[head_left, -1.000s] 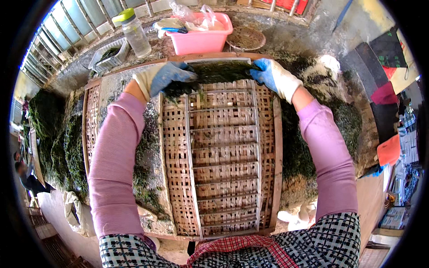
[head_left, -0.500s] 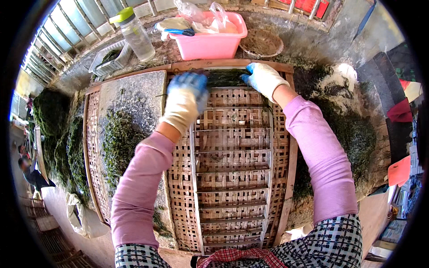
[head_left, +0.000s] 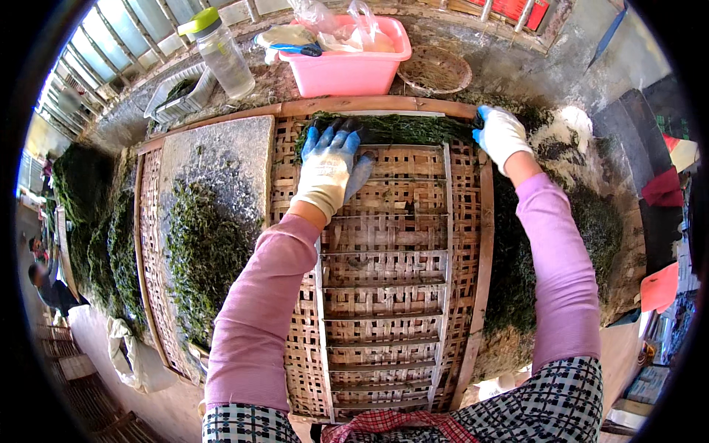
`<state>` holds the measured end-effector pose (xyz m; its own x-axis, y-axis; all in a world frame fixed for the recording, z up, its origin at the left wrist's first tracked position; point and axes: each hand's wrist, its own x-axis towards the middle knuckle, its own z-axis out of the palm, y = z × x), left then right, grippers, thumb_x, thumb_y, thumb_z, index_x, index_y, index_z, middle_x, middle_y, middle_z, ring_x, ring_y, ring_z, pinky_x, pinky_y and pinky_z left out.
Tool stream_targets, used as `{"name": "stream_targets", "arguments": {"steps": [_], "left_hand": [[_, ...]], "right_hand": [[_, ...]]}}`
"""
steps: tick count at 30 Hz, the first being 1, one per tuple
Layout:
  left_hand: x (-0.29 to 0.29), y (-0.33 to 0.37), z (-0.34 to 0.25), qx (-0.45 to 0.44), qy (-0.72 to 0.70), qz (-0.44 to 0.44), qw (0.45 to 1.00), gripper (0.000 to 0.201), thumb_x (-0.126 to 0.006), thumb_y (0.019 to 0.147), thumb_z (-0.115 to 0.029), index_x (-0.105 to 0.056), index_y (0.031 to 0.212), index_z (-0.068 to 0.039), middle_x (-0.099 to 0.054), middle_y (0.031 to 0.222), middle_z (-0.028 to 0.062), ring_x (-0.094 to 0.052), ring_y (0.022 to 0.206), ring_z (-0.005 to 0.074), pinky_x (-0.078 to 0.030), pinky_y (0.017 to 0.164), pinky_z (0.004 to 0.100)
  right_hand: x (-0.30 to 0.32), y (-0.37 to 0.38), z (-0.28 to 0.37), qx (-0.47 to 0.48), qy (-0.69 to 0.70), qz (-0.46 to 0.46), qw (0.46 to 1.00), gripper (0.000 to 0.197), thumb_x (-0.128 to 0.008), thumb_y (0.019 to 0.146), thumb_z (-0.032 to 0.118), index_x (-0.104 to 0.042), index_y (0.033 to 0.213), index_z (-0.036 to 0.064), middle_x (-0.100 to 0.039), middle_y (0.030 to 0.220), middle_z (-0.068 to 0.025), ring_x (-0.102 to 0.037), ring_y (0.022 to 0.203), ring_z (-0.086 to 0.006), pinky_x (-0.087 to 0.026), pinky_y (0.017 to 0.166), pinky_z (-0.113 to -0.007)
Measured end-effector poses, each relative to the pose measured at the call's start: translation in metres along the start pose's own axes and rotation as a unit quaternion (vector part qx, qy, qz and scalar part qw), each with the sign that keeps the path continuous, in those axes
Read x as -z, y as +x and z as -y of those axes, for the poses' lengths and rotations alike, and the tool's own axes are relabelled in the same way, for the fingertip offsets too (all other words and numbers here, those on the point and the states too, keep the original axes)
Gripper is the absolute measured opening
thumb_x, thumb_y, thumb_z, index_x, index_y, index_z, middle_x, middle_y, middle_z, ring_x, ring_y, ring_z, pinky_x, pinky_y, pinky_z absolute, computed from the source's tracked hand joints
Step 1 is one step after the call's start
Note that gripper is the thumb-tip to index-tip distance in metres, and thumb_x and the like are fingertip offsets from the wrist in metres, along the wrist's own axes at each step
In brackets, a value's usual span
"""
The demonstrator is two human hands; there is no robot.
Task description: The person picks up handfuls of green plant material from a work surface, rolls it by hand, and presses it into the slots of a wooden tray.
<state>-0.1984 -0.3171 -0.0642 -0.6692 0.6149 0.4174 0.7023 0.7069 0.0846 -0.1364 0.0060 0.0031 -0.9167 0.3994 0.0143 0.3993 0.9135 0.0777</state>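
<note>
My left hand (head_left: 330, 166), in a white glove with blue fingertips, lies with its fingers spread at the near edge of a strip of dark green seaweed (head_left: 399, 129). This strip stretches across the far end of a metal ladder-like frame (head_left: 384, 253), which rests on a woven bamboo mat (head_left: 465, 295). At the strip's right end, my right hand (head_left: 504, 139), gloved alike, is over the mat's wooden border. Its thumb and fingertips look apart, with nothing visible held, though the fingers are partly hidden.
Left of the frame, a heap of chopped seaweed (head_left: 203, 258) sits on a board (head_left: 221, 144). Beyond the mat stand a pink basin (head_left: 347, 76), a water bottle (head_left: 225, 63), a white tray (head_left: 173, 111) and a shallow round basket (head_left: 436, 71). More seaweed (head_left: 591, 236) lies right.
Both hands have moved to the right, the right one past the frame to the border. The left hand has come slightly nearer, and the seaweed strip shows more fully along the frame's far end.
</note>
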Motion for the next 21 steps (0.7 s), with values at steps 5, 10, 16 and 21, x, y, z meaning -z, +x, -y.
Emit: {"name": "stream_targets", "arguments": {"steps": [5,10,16,21], "left_hand": [[-0.001,-0.014,0.015,-0.005,-0.001,-0.034,0.999,0.053,-0.06,0.087,-0.041,-0.06,0.129,-0.008,-0.06,0.133,0.0135,-0.049,0.132,0.0329,-0.024,0.117,0.0526],[-0.011,-0.011,0.013,-0.007,-0.005,-0.023,1.0,0.06,-0.055,0.09,-0.048,-0.059,0.132,-0.006,-0.058,0.137,0.0147,-0.047,0.134,0.0321,-0.02,0.119,0.0513],[-0.001,-0.012,0.01,0.051,-0.033,0.185,0.981,0.048,-0.042,0.099,-0.044,-0.056,0.137,-0.018,-0.053,0.144,0.0064,-0.046,0.134,0.0229,-0.028,0.117,0.044],[-0.082,-0.021,0.02,0.081,-0.101,0.273,0.953,0.044,-0.037,0.103,-0.039,-0.052,0.14,-0.021,-0.055,0.141,0.0036,-0.048,0.131,0.019,-0.039,0.111,0.0405]], "right_hand": [[0.015,-0.016,0.102,0.201,0.228,-0.127,0.944,0.029,-0.07,0.086,0.022,-0.063,0.11,0.0064,-0.068,0.108,-0.0188,-0.067,0.099,-0.0347,-0.053,0.084,-0.044],[-0.004,-0.008,0.137,0.261,0.123,-0.091,0.953,0.025,-0.067,0.089,0.023,-0.065,0.102,0.0014,-0.069,0.094,-0.0222,-0.069,0.084,-0.0326,-0.052,0.076,-0.042],[0.033,-0.032,0.286,0.386,0.307,0.0,0.87,0.045,-0.073,0.086,0.021,-0.06,0.128,0.0116,-0.067,0.119,-0.0172,-0.066,0.107,-0.0323,-0.053,0.092,-0.041],[0.015,-0.061,0.415,0.493,0.267,0.162,0.812,0.057,-0.08,0.079,0.013,-0.058,0.132,0.0149,-0.06,0.135,-0.0105,-0.055,0.126,-0.0243,-0.044,0.108,-0.033]]}}
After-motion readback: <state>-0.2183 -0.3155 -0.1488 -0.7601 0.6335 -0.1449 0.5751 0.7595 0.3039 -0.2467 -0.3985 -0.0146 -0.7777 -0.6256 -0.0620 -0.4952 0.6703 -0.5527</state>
